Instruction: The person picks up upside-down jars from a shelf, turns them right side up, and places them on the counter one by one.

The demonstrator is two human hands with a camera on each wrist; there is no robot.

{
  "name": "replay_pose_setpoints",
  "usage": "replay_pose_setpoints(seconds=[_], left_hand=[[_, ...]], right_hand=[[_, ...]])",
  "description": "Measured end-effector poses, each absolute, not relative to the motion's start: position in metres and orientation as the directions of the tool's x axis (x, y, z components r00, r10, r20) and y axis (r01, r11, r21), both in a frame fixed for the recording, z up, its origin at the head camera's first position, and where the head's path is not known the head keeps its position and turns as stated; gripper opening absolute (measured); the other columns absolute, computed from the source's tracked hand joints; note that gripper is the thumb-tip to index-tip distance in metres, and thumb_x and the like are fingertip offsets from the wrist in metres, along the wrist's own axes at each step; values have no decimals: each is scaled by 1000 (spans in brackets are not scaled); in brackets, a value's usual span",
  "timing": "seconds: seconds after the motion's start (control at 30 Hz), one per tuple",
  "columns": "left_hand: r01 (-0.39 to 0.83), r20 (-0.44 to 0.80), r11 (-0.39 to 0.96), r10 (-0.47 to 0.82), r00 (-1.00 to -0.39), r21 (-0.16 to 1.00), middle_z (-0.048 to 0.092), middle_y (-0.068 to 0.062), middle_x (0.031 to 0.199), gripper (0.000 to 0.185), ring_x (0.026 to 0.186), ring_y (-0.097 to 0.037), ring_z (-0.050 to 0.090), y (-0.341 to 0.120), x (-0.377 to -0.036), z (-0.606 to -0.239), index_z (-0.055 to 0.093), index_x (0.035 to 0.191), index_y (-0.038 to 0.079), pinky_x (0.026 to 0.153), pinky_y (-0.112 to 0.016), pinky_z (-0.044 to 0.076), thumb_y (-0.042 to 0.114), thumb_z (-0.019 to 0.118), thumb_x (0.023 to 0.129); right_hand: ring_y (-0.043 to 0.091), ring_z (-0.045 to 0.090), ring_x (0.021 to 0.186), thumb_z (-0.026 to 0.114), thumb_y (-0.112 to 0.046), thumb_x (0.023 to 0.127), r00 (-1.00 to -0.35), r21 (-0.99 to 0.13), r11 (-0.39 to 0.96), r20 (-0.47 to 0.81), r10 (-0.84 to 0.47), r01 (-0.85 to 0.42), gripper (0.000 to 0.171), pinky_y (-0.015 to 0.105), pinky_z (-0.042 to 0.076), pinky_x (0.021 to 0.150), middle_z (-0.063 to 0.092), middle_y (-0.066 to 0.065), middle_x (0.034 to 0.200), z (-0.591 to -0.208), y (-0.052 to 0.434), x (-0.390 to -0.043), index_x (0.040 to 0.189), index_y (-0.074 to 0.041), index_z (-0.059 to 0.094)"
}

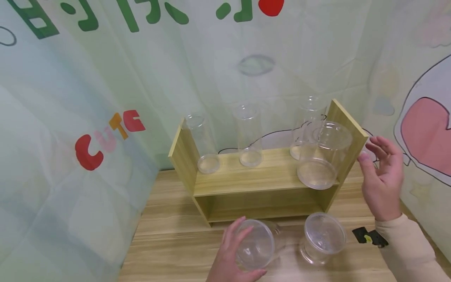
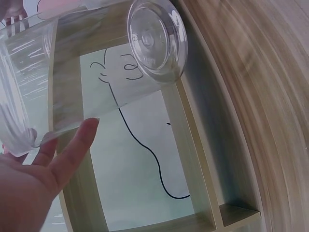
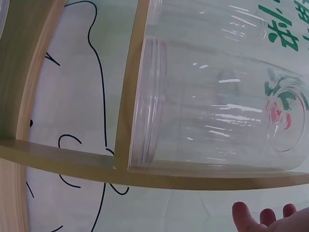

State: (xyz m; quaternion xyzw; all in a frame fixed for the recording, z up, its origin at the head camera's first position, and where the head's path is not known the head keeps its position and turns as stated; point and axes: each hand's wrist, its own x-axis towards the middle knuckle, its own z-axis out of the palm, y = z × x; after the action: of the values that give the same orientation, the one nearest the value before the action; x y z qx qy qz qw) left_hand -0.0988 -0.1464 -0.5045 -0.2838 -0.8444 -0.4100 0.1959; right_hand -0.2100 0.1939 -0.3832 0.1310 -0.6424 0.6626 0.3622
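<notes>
While my left hand (image 1: 234,256) grips a clear cup (image 1: 256,243) tilted just above the tabletop (image 1: 169,243), my right hand (image 1: 382,178) hangs open beside the wide cup (image 1: 322,156) on the shelf (image 1: 246,178). Judged step: shelving; next needs a free spot.

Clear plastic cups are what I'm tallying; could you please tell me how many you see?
6. Four stand upside down on the shelf: left, middle, back right, front right. Two on the table: one in the left hand, one beside it.
</notes>
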Motion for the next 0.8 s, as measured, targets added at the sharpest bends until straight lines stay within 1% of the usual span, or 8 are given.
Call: replay_pose_setpoints(seconds=[0.13, 0.27, 0.4, 0.5, 0.57, 0.8], left_hand=[[626, 544, 529, 327, -773, 573, 35, -12, 152, 96, 130, -31, 42, -146, -100, -504, 47, 144, 17, 81, -58, 53, 41, 93, 63], [595, 502, 559, 332, -799, 578, 36, -10, 151, 95, 129, -33, 43, -145, -100, -502, 45, 145, 20, 80, -56, 54, 42, 92, 65], [541, 430, 580, 331, -840, 610, 36, -7, 152, 94, 131, -33, 42, -144, -100, -501, 44, 146, 25, 80, -55, 54, 44, 91, 67], [497, 372, 593, 330, -868, 634, 37, -8, 151, 94, 132, -32, 41, -144, -101, -501, 45, 145, 27, 83, -55, 53, 44, 91, 65], [472, 338, 605, 329, -881, 641, 39, -8, 150, 94, 131, -32, 43, -142, -102, -501, 45, 144, 29, 84, -54, 53, 44, 92, 64], [431, 250, 637, 358, -899, 638, 38, -7, 150, 92, 128, -31, 44, -133, -110, -502, 46, 144, 31, 83, -50, 53, 41, 91, 64]], right_hand=[[28, 37, 134, 50, 3, 99, -712, -741, 41, 658, 248, -670, 49, 17, 43, 97, 39, 12, 144, -381, 199, -217, 146, -3, 36], [26, 36, 137, 43, -3, 103, -743, -765, 87, 641, 191, -638, 48, 17, 41, 99, 32, 10, 151, -378, 203, -222, 150, -7, 33], [24, 40, 133, 39, -9, 106, -774, -793, 96, 609, 172, -602, 47, 17, 44, 96, 30, 11, 153, -375, 204, -223, 152, -10, 30], [22, 45, 128, 38, -12, 106, -786, -803, 96, 596, 165, -589, 47, 17, 45, 94, 30, 12, 153, -374, 204, -225, 152, -11, 29], [19, 48, 126, 36, -14, 107, -788, -804, 132, 595, 157, -580, 46, 16, 45, 93, 31, 12, 154, -374, 204, -227, 152, -13, 29], [17, 48, 127, 32, -17, 108, -784, -787, 223, 608, 125, -575, 45, 15, 46, 90, 34, 11, 154, -374, 208, -233, 153, -16, 30]])
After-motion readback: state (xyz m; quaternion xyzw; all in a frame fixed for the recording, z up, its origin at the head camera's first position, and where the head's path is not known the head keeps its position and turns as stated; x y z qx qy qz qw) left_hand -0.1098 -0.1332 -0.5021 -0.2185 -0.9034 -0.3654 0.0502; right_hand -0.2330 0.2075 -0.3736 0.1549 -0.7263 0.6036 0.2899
